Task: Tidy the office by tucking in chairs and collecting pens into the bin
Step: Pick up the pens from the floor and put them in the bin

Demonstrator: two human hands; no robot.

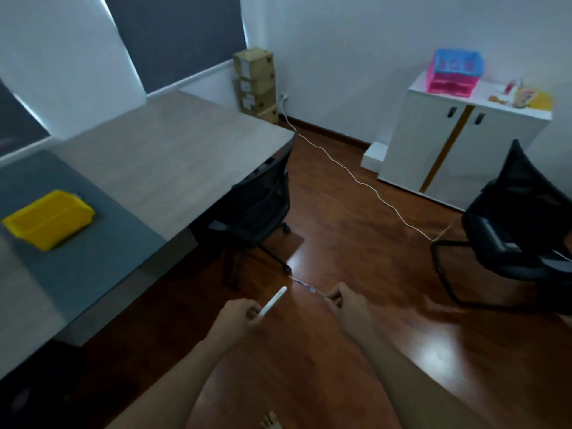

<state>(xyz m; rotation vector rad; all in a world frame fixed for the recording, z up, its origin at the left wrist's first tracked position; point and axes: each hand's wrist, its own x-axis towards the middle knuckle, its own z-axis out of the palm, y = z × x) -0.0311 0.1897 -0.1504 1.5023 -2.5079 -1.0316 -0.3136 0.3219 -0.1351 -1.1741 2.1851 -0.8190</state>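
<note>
White pen (pixel 273 301) in left hand (pixel 240 314), patterned pen (pixel 306 287) in right hand (pixel 348 305).

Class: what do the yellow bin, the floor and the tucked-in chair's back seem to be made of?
Yellow bin: probably moulded plastic, uniform bright colour, smooth walls. Floor: wood or wood-look laminate, glossy, showing grain and light reflections. Chair back: apparently black mesh in a dark frame; blur leaves it uncertain.

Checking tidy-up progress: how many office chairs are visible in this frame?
2: one black chair tucked under the desk, another black chair standing out on the floor at right. More may be out of frame.
</note>
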